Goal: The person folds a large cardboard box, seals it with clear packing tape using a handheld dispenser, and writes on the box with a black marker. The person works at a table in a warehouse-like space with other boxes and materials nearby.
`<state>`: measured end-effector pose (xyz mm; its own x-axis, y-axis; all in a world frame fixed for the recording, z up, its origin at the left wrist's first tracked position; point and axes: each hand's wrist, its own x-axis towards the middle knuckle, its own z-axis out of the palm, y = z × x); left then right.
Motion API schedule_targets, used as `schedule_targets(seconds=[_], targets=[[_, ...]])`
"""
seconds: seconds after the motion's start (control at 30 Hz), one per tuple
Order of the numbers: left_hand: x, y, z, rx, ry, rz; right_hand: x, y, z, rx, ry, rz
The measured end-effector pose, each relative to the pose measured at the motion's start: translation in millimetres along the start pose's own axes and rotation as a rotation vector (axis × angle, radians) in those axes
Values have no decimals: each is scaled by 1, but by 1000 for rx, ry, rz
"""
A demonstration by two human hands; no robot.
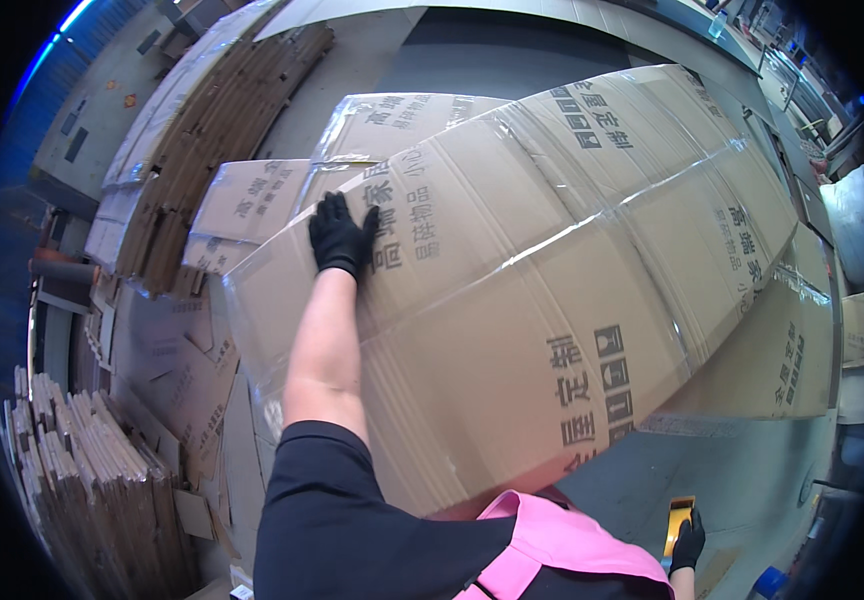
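Observation:
A large, flat cardboard carton (469, 292) lies slantwise before me, bound with strips of clear tape and bearing printed writing and handling symbols. On its top, near the left edge, my left hand (340, 234) in a black glove rests palm down, thumb spread from the fingers. Low at the right, away from the carton, my right hand (688, 541), also black-gloved, grips a yellow tool (678, 517) that looks like a tape dispenser. Part of that tool is hidden by the fingers.
Other taped cartons (394, 124) show beyond the large one, and another carton (769, 360) sticks out at right. A tall stack of flattened cardboard (214, 150) stands far left. Upright cardboard sheets (102, 480) crowd the near left. Loose cardboard pieces (184, 375) cover the floor there.

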<state>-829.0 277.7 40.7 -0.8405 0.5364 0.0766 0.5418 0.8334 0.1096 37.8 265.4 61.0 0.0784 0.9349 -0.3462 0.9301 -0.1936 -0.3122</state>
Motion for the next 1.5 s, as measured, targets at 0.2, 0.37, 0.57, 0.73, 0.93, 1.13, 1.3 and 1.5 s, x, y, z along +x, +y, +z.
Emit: schedule_targets(seconds=[0.2, 0.37, 0.57, 0.73, 0.93, 1.13, 1.3, 1.5], targets=[[130, -51, 51, 37, -195, 125, -39, 17, -25, -218, 84, 340], [155, -86, 81, 332, -25, 323, 11, -11, -36, 527, 441, 377], [96, -48, 45, 79, 292, 264, 98, -181, -52, 553, 591, -302], [-4, -11, 13, 19, 180, 101, 147, -321, -57, -147, 567, -1055], [-165, -5, -7, 17, 119, 27, 221, -381, -37, 251, 165, -1278], [-387, 70, -17, 97, 163, -219, 435, -344, -96, 397, 527, -1253], [-458, 161, 2, 419, 491, 104, 609, -291, -144, -194, 347, -385], [-418, 191, 3, 193, 212, -895, 666, -301, -149, -219, 175, -435]])
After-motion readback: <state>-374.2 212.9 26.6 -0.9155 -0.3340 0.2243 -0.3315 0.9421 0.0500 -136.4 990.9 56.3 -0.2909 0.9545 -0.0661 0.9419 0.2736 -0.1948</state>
